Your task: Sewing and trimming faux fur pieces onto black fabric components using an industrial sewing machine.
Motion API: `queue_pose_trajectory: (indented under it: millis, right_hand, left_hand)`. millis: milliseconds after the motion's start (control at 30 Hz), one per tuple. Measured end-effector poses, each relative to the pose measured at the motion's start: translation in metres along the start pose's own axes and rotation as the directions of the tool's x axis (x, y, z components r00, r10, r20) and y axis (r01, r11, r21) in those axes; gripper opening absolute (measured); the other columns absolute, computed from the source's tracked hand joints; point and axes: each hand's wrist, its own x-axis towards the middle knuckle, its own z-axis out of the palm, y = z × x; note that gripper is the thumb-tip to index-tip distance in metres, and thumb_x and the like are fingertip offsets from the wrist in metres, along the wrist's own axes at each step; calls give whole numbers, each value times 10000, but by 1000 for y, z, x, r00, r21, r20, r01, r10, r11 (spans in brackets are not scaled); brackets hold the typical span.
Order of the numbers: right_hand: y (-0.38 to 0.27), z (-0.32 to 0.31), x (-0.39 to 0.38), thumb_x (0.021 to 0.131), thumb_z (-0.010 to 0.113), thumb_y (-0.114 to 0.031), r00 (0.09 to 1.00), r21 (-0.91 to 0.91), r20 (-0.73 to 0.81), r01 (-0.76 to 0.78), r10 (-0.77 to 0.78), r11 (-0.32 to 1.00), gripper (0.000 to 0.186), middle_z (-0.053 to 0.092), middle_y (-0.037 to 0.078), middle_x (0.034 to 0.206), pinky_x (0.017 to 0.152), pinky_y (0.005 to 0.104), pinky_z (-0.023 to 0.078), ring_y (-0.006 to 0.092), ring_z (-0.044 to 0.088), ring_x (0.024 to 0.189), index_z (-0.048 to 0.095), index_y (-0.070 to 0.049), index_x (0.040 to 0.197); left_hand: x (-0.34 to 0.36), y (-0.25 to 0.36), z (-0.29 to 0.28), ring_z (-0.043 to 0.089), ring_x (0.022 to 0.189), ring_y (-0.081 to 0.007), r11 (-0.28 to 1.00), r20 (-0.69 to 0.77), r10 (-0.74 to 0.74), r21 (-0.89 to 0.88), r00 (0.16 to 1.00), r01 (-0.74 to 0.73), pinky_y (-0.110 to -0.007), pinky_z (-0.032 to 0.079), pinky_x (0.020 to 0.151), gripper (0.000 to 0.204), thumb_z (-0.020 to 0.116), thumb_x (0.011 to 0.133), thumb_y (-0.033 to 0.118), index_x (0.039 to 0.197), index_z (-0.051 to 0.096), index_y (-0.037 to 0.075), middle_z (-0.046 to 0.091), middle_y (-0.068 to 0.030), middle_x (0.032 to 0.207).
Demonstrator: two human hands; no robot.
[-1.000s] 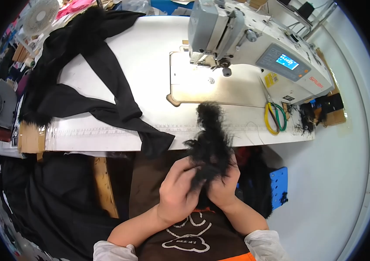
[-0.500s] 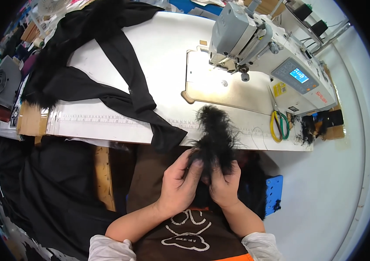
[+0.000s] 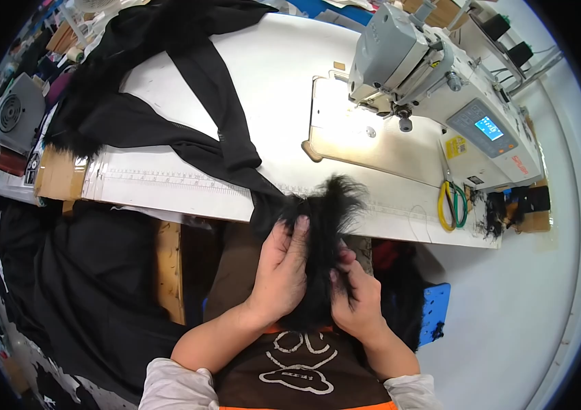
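Note:
Between my hands, over the front edge of the white sewing table (image 3: 290, 41), is a piece of black fluffy fur trim (image 3: 325, 239). My left hand (image 3: 284, 266) grips its left side, thumb on top and fingers behind. Lower on the right side, my right hand (image 3: 355, 290) pinches the trim between thumb and curled fingers. The fur hides some of my fingertips. A black garment (image 3: 208, 89) with furry edging lies across the table's left part, and its narrow end reaches down beside the fur at my left hand.
A sewing machine (image 3: 434, 75) with a lit display stands at the back right. Scissors (image 3: 452, 205) with yellow and green handles lie by its base. A printed ruler (image 3: 174, 179) runs along the table's front. Black cloth (image 3: 99, 266) hangs at the lower left.
My right hand has slid down the fur, away from my left hand. The trim now hangs longer between them, its top leaning right. The whole view has shifted slightly.

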Motion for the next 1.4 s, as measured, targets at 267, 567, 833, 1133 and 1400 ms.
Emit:
queue_pose_trajectory:
  millis: [267, 567, 833, 1133, 1400]
  right_hand:
    - [-3, -18, 7, 911, 777, -18, 993, -6, 119, 26, -25, 1000, 220, 735, 165, 951, 725, 310, 564, 249, 731, 802, 709, 25, 1116]
    - [-9, -20, 31, 936, 734, 81, 994, 296, -98, -8, 39, 955, 308, 763, 103, 1112, 830, 245, 579, 129, 738, 979, 728, 31, 1240]
    - [-4, -35, 35, 889, 726, 126, 997, 182, -13, 78, -77, 980, 412, 743, 120, 1035, 763, 274, 586, 179, 740, 878, 738, 2, 1281]
    - [-8, -45, 31, 807, 741, 131, 993, 52, 27, 110, -111, 993, 470, 734, 135, 1002, 727, 323, 602, 251, 735, 841, 766, -21, 1251]
    - [4, -47, 24, 729, 762, 124, 987, 54, -53, 157, -154, 986, 483, 737, 134, 991, 717, 350, 610, 281, 741, 847, 775, -16, 1191]
  left_hand:
    - [-3, -10, -6, 647, 904, -229, 793, -119, 364, 560, 924, -240, -368, 531, 914, 254, 485, 1162, 195, 1222, 610, -17, 664, -102, 1033]
    - [-12, -17, -19, 718, 996, -383, 449, 262, 477, 748, 839, -489, -389, 567, 885, 204, 570, 1010, -51, 1201, 632, -88, 689, -239, 1139]
    - [-15, -2, -9, 734, 969, -414, 408, 309, 343, 801, 887, -437, -399, 586, 854, 252, 595, 962, -66, 1209, 633, -97, 709, -265, 1094]
    - [-15, -3, -10, 716, 912, -441, 263, 456, 328, 797, 827, -544, -430, 585, 822, 295, 588, 878, -115, 1167, 642, -112, 706, -270, 1046]
    - [-15, 2, -7, 685, 913, -472, 397, 435, 144, 797, 889, -454, -477, 575, 819, 295, 618, 841, -121, 1134, 639, -96, 689, -267, 1044]
